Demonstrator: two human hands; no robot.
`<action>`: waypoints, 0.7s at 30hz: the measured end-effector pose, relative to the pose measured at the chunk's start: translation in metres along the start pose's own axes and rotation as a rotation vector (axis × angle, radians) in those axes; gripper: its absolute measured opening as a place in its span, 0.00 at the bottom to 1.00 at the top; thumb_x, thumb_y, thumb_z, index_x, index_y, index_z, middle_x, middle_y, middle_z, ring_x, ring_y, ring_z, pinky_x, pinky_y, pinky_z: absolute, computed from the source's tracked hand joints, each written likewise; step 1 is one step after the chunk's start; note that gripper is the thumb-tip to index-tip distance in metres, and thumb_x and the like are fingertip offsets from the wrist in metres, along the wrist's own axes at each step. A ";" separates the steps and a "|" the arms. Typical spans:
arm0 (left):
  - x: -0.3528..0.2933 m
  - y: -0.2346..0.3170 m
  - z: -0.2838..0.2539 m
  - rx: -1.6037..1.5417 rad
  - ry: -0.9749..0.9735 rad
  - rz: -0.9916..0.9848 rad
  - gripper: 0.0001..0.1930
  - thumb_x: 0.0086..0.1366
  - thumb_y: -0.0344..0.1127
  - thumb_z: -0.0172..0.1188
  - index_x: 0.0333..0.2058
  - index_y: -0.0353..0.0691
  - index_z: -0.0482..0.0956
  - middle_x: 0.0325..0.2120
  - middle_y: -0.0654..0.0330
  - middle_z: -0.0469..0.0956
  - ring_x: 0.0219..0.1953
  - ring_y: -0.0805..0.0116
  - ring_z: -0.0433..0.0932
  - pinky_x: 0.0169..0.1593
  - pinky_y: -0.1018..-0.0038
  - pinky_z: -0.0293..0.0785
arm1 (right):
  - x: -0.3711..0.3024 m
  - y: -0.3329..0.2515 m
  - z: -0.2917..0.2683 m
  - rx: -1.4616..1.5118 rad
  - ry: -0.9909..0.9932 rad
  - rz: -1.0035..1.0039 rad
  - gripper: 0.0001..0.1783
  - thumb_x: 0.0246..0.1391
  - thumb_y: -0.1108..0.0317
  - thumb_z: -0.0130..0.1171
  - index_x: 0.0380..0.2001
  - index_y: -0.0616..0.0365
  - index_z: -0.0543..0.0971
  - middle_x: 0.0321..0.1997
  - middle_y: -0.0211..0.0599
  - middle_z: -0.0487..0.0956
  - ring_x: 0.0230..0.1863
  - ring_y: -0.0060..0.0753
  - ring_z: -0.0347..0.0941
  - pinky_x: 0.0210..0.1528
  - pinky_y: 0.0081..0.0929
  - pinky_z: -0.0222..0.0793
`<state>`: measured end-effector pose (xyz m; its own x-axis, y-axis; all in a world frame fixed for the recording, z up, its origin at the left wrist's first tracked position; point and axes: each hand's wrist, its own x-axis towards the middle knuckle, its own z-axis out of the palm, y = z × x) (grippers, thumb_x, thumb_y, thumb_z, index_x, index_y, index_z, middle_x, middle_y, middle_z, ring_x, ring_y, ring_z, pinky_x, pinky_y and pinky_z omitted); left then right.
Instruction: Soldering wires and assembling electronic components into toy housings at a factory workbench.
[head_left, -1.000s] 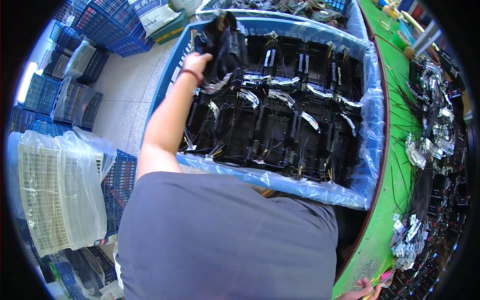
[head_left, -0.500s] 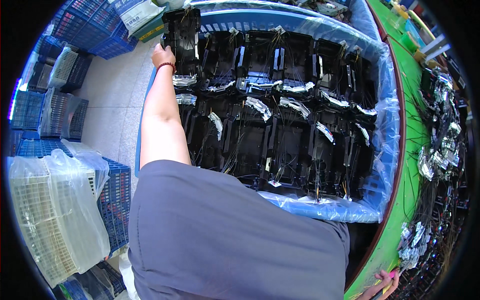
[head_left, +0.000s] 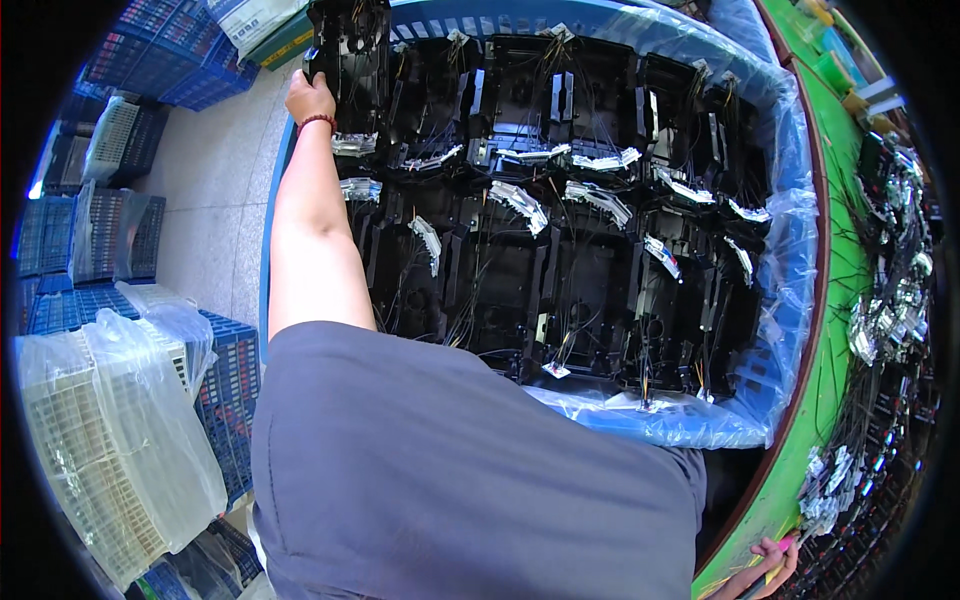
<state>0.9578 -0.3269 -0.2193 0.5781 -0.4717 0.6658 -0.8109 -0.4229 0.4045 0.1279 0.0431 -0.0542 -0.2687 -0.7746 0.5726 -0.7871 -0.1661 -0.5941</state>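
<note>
Rows of black plastic housings (head_left: 590,290) with thin wires and silver connector strips (head_left: 598,203) lie in a film-lined blue crate (head_left: 790,300). My left arm is stretched to the crate's far left corner. There my left hand (head_left: 312,98), a dark red bead bracelet at its wrist, is closed on the left edge of a black housing (head_left: 350,65) standing higher than its neighbours; the fingertips are partly hidden. At the lower right, by the green table edge, my right hand (head_left: 772,570) is closed around a slim thing with a pink part (head_left: 787,542); its kind is unclear.
Along the right runs a green table (head_left: 790,450) with heaped wires and silver connectors (head_left: 890,320). Stacked blue crates (head_left: 185,50) stand at the far left, and a film-covered pale crate (head_left: 110,430) is nearer. Pale floor (head_left: 215,190) shows between them and my crate.
The view has shifted slightly. My left hand and the black housing at the far left corner sit a little farther up and left. My right hand stays by the table edge.
</note>
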 end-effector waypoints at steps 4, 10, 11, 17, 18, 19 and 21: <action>0.005 0.014 -0.011 0.067 -0.032 -0.020 0.13 0.58 0.40 0.60 0.34 0.35 0.75 0.30 0.40 0.79 0.36 0.39 0.77 0.41 0.52 0.72 | -0.001 -0.002 0.004 -0.015 -0.007 -0.046 0.16 0.59 0.68 0.56 0.43 0.72 0.71 0.33 0.52 0.76 0.20 0.38 0.75 0.18 0.26 0.77; -0.004 0.023 -0.007 0.155 -0.173 -0.089 0.13 0.60 0.39 0.58 0.39 0.37 0.74 0.35 0.39 0.79 0.40 0.40 0.78 0.45 0.53 0.73 | -0.004 0.003 0.005 -0.096 -0.030 -0.073 0.15 0.59 0.69 0.55 0.43 0.71 0.71 0.35 0.54 0.77 0.20 0.39 0.76 0.18 0.27 0.76; -0.004 0.020 -0.003 0.165 -0.231 -0.064 0.13 0.61 0.40 0.57 0.40 0.37 0.73 0.36 0.39 0.79 0.41 0.40 0.77 0.46 0.53 0.72 | -0.003 0.000 0.007 -0.062 -0.043 -0.042 0.15 0.59 0.69 0.55 0.43 0.71 0.71 0.35 0.54 0.77 0.21 0.40 0.76 0.18 0.27 0.76; -0.004 0.050 0.005 0.470 -0.692 -0.258 0.24 0.69 0.39 0.42 0.62 0.41 0.56 0.54 0.47 0.72 0.55 0.50 0.72 0.57 0.57 0.69 | -0.002 0.004 0.002 -0.019 -0.072 -0.037 0.14 0.60 0.71 0.54 0.45 0.71 0.70 0.38 0.57 0.76 0.21 0.39 0.76 0.20 0.28 0.77; -0.014 0.064 0.012 0.610 -0.650 -0.211 0.31 0.68 0.38 0.43 0.66 0.39 0.46 0.56 0.49 0.71 0.58 0.53 0.70 0.57 0.57 0.68 | -0.002 0.004 0.000 -0.028 -0.093 -0.048 0.14 0.61 0.71 0.53 0.45 0.71 0.69 0.39 0.58 0.76 0.21 0.39 0.76 0.20 0.28 0.78; -0.017 0.082 0.004 0.709 -0.693 -0.186 0.34 0.67 0.38 0.44 0.68 0.40 0.42 0.57 0.49 0.69 0.59 0.55 0.68 0.56 0.57 0.68 | -0.001 0.002 0.001 -0.030 -0.083 -0.047 0.14 0.61 0.71 0.53 0.45 0.71 0.69 0.39 0.58 0.76 0.21 0.39 0.76 0.20 0.28 0.78; -0.017 0.073 -0.006 0.700 -0.673 -0.071 0.30 0.66 0.34 0.44 0.64 0.34 0.48 0.52 0.47 0.74 0.55 0.54 0.72 0.56 0.60 0.69 | 0.005 -0.002 0.006 -0.044 -0.127 -0.036 0.14 0.62 0.71 0.51 0.45 0.72 0.69 0.37 0.57 0.76 0.21 0.40 0.76 0.22 0.29 0.77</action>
<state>0.8885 -0.3453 -0.1976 0.7306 -0.6793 0.0686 -0.6608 -0.7288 -0.1793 0.1317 0.0361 -0.0536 -0.1696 -0.8401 0.5153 -0.8190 -0.1706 -0.5478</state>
